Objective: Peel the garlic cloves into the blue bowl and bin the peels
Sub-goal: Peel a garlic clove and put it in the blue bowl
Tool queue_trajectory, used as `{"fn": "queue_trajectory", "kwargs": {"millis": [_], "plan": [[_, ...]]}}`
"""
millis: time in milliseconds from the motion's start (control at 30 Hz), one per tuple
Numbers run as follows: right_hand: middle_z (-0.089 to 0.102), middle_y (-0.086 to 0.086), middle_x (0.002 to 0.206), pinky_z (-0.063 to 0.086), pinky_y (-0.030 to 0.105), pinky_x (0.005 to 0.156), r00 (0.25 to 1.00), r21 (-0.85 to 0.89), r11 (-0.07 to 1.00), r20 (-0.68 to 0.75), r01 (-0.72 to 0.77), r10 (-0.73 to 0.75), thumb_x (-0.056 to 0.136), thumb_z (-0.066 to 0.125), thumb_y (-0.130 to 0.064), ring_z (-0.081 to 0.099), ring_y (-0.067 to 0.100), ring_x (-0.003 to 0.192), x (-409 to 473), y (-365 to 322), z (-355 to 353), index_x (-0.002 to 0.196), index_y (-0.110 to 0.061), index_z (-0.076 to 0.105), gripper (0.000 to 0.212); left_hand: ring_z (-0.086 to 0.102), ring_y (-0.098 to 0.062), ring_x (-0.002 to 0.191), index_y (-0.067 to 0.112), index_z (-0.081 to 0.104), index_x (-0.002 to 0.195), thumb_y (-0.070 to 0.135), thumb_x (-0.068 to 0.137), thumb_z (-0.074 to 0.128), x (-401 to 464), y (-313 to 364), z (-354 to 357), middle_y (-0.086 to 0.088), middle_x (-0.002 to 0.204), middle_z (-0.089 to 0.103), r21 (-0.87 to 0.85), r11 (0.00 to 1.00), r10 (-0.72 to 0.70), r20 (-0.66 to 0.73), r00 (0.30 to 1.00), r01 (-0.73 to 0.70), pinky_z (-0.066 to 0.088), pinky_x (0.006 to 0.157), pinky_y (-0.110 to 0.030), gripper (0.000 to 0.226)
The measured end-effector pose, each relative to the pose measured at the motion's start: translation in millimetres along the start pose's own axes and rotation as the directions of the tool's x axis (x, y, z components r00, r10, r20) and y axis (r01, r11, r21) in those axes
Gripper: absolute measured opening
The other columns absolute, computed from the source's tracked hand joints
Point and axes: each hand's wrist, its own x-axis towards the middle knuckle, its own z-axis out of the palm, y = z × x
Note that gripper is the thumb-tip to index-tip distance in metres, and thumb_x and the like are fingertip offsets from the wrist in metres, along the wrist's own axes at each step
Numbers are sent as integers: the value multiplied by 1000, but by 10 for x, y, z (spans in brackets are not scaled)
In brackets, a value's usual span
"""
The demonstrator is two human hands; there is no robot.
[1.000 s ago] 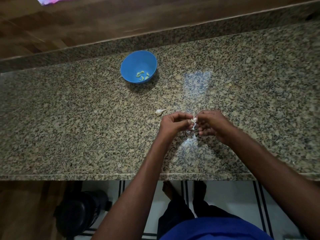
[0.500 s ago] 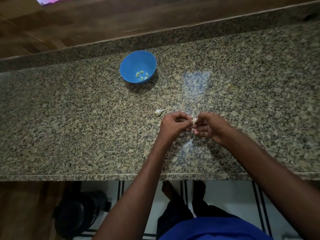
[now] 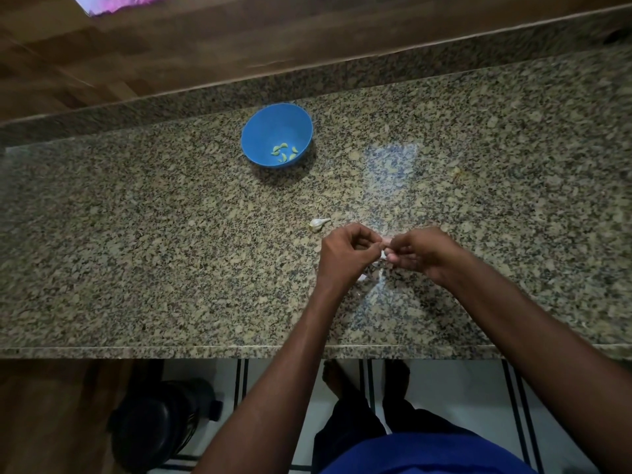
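Head view: above the near middle of the speckled granite counter (image 3: 136,254), the left hand (image 3: 345,254) and right hand (image 3: 424,253) meet fingertip to fingertip, both pinching a small white garlic clove (image 3: 383,252) between them. Its long axis cannot be told. Pale peel scraps (image 3: 363,277) lie just below. A spare unpeeled clove (image 3: 318,223) rests just beyond the left hand; the round blue plastic bowl (image 3: 273,128), holding peeled cloves (image 3: 284,152), sits far-left, nearer the left hand.
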Motion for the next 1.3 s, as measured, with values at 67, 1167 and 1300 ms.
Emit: {"fn": "queue_trajectory", "kwargs": {"millis": [67,1167,1300], "plan": [[69,17,82,58,22,50,994,86,991,39,-104,101,92,60,8,70,17,60,60,4,-8,95,9,66,6,72,-18,75,9,72,91,9,87,79,-19,-10,55,-4,83,72,95,993,77,-43,996,-73,64,67,-31,8],[67,6,60,46,24,47,862,-564,691,76,452,-501,89,68,-7,58,13,49,198,-13,18,71,-7,71,19,71,-17,65,-1,71,92,1,89,75,427,34,-45,-17,84,73,-263,907,-303,131,944,328,61,65,-24,6],[69,8,62,48,23,44,899,-488,784,5,384,-437,91,66,-4,63,14,47,235,-21,27,72,-5,70,19,76,-20,78,9,74,90,6,87,77,493,-30,18,-7,85,77,-40,987,-160,-74,984,158,65,74,-34,6]]}}
